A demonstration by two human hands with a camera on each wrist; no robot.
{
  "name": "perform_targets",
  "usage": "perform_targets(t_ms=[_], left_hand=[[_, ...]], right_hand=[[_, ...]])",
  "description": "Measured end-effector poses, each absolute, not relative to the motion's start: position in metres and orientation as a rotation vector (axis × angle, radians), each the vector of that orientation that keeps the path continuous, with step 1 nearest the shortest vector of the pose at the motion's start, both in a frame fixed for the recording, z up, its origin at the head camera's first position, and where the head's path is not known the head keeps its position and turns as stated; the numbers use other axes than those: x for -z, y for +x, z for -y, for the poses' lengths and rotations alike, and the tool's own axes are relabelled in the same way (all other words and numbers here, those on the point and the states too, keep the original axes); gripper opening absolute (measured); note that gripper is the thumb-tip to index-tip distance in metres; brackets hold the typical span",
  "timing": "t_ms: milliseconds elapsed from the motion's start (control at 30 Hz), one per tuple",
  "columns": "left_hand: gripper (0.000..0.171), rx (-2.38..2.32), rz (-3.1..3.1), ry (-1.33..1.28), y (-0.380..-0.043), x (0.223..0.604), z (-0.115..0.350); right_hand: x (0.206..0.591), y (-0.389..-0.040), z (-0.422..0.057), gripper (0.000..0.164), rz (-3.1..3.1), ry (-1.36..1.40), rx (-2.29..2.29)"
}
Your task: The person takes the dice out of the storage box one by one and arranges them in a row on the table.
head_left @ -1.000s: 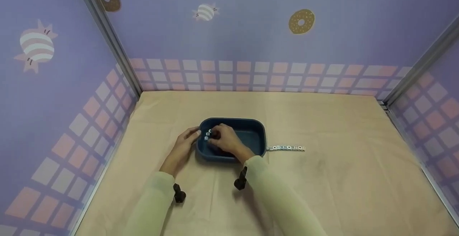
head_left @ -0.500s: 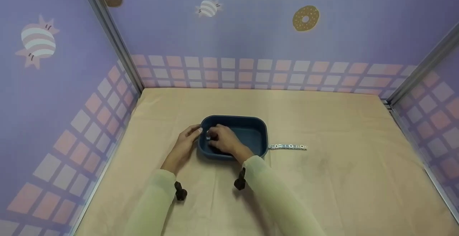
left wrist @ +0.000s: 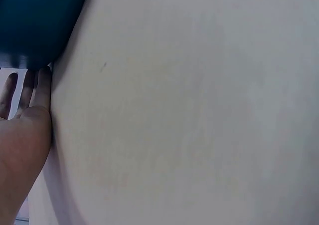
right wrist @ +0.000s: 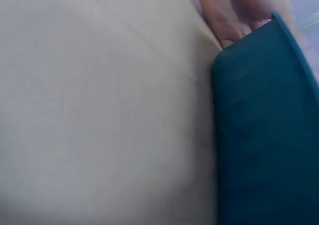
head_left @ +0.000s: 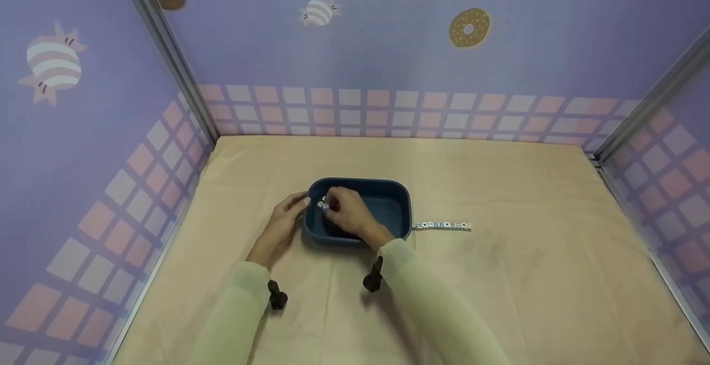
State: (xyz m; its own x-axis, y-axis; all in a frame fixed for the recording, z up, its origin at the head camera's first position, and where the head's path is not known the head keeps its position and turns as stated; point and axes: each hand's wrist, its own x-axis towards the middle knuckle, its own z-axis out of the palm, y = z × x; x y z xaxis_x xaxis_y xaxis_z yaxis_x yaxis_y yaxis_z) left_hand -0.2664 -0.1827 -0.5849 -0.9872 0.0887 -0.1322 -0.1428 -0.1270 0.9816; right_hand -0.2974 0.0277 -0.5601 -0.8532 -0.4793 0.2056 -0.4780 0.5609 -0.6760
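Note:
A dark blue rectangular tray with raised walls and rounded corners sits on the cloth. My left hand rests against its left end; in the left wrist view the fingers lie fairly straight against the outer wall. Reaching over the near wall, my right hand has thumb and fingers pinched together inside the tray's left part, with a small whitish piece at their tips. Small white pieces with dark markings lie beside those fingertips. The right wrist view shows only the tray's outer wall and part of the left hand.
A straight row of small white pieces with blue and dark markings extends right from the tray's right wall. Beige cloth covers the table. Purple patterned panels stand at the back and both sides.
My right hand's fingers have shifted slightly within the tray's left part, and the small pieces there have changed position. The left hand, tray and row stay put; the head view shifts a little.

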Motion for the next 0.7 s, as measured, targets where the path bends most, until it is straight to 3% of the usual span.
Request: perform_targets(t_ms=[200, 400, 700], left_hand=[[0.049, -2.205, -2.009, -0.079, -0.266, 0.583, 0.186], [0.051, -2.186, -2.033, -0.053, -0.268, 0.579, 0.186], [0.052, -2.199, -1.981, -0.071, -0.265, 0.58, 0.183]], right_hand=[[0.535, -0.296, -0.073, 0.012, -2.759, -0.837, 1.403], [0.51, -0.29, -0.153, 0.013, -2.741, -0.845, 1.429], [0.527, -0.27, -0.287, 0.008, -2.877, -0.664, 1.308]])
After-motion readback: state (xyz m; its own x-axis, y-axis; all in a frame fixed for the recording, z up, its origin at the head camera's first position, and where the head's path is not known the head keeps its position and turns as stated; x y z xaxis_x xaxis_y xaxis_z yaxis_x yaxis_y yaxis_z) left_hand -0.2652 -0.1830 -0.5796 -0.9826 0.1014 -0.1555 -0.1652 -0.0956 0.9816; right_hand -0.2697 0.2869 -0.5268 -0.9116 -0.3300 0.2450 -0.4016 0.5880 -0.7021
